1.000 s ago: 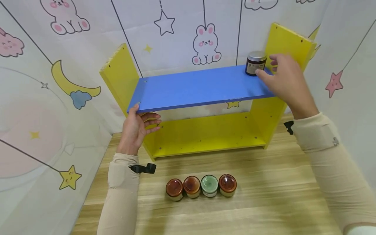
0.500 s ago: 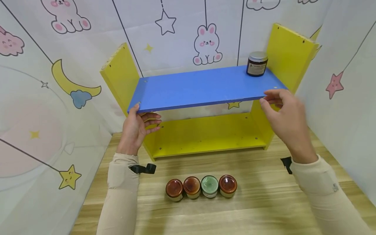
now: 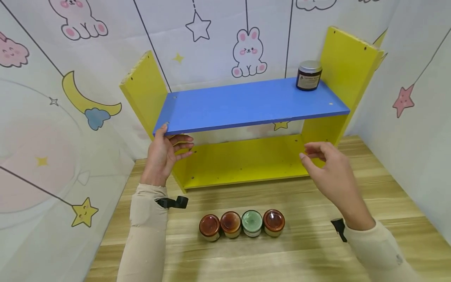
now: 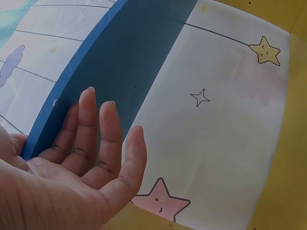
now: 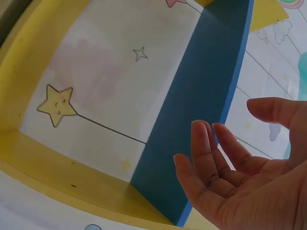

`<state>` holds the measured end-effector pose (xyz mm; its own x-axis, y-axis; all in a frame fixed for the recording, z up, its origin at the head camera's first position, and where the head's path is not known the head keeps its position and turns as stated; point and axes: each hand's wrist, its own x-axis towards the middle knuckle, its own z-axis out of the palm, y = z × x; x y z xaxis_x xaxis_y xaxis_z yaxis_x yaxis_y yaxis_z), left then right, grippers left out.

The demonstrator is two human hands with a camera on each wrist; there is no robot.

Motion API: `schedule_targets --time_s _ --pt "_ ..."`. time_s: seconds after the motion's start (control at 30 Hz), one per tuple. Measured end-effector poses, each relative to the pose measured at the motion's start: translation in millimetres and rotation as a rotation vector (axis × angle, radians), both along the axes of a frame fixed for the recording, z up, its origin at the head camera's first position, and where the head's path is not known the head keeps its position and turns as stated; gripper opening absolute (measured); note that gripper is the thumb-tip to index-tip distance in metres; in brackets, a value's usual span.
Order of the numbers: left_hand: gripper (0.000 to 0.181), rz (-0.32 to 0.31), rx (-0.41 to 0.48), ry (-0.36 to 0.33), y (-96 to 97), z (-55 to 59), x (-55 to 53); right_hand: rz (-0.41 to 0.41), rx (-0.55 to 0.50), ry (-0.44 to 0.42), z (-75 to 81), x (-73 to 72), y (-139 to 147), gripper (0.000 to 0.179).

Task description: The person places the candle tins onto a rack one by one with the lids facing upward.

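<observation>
A blue shelf board [image 3: 239,103] spans a yellow shelf unit [image 3: 243,160]. My left hand [image 3: 162,156] grips its front left corner, thumb on top and fingers underneath; the left wrist view shows these fingers [image 4: 110,129] spread along the dark underside of the board. A dark jar [image 3: 308,80] with a silver lid and a pale label stands upright on the board's right end. In front of the unit's lower right part hovers my right hand [image 3: 329,168], holding nothing, fingers loosely bent. The right wrist view shows that empty palm [image 5: 254,191] too.
Several small jars stand in a row on the wooden table [image 3: 317,250]: reddish-brown ones [image 3: 209,225] and a green one [image 3: 251,222]. The unit's yellow side panels [image 3: 144,86] rise above the blue board. Printed white cloth [image 3: 218,51] hangs behind and at both sides.
My right hand has left the silver-lidded jar and moved down and toward me, past the board's front edge. The jar stays where it was. My left hand keeps its grip on the board.
</observation>
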<state>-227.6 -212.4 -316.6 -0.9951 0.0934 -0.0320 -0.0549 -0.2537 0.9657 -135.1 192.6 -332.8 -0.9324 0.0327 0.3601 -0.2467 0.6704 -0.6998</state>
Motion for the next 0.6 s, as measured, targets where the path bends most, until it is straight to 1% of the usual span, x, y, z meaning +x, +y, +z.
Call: schedule_targets --time_s 0.2,0.4,0.6 --pt "0.058 0.01 -0.005 0.008 0.8 0.0 -0.5 0.04 -0.002 -0.057 -16.8 4.5 -3.7 0.04" --pt "0.056 0.017 -0.01 0.018 2.1 0.9 -0.5 0.06 -0.008 -0.127 -30.1 6.2 -3.2 0.041" --pt "0.055 0.058 -0.01 0.026 5.2 1.2 0.5 0.084 -0.003 -0.212 -44.3 8.7 -3.4 0.047"
